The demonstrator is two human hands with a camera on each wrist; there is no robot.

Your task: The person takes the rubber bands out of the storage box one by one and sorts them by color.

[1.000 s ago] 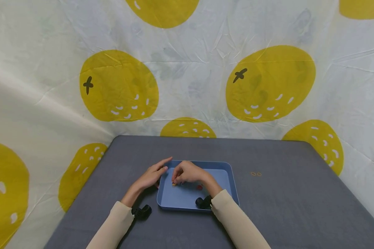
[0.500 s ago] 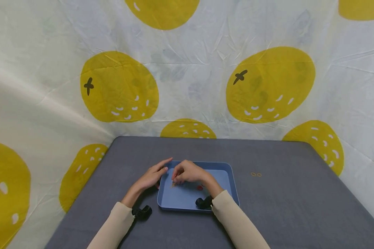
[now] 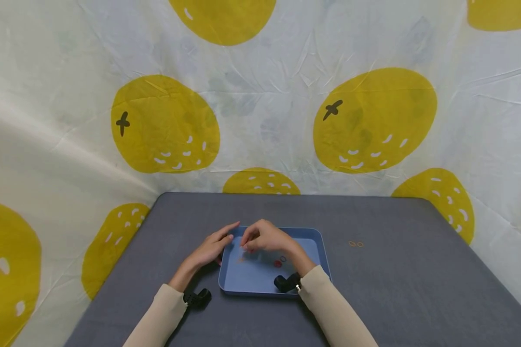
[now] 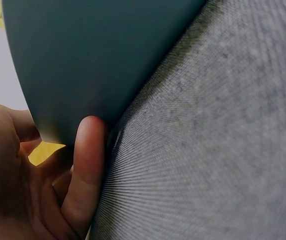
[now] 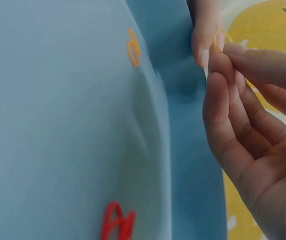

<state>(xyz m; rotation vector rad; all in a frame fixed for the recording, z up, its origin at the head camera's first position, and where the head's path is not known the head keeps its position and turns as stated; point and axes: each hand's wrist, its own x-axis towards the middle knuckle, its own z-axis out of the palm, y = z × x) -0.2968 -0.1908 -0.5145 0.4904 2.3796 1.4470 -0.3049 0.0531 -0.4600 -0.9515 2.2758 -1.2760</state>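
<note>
Right hand [image 3: 267, 239] has just risen slightly off the yellow pile [image 3: 240, 260], pinching one yellow band [image 5: 216, 39] between thumb and finger; that one looks separated now, the rest lie at left in the tray [image 3: 252, 283]. Left hand [image 3: 210, 248] unchanged, fingers extended, touching the tray's left wall. Red bands [image 3: 278, 263] sit right of the pile; two loose bands [image 3: 356, 244] lie farther right, on the table [image 3: 399, 284].

- Tray [image 3: 252, 284]: near right corner hidden behind the right sleeve [image 3: 336, 306].
- Red band [image 5: 128, 225] in tray: cut off, right wrist view.
- Orange band [image 3: 240, 260] in tray: blurred, head view.
</note>
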